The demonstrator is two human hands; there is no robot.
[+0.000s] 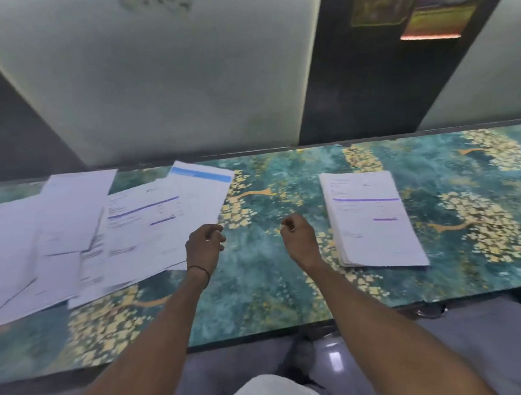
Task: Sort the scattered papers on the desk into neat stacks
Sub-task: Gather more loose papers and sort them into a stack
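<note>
Roughly midway, judging by one neat stack [371,222] squared at the right of the desk [265,274] and by many scattered papers [135,229] overlapping at its left. At that spread's near corner, left grip [205,244] curled, hold impossible to tell; between piles, right grip [298,236] loosely curled, empty.

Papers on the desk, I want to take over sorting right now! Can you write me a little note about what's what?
The left hand has its fingers curled at the near right corner of the scattered papers. It is unclear whether it pinches a sheet.
The right hand is loosely curled, holds nothing, and hovers over the desk between the piles.
Done: one neat stack lies on the right side.
Left to do: the scattered papers on the left side overlap and lie askew, and they need sorting into stacks.
</note>
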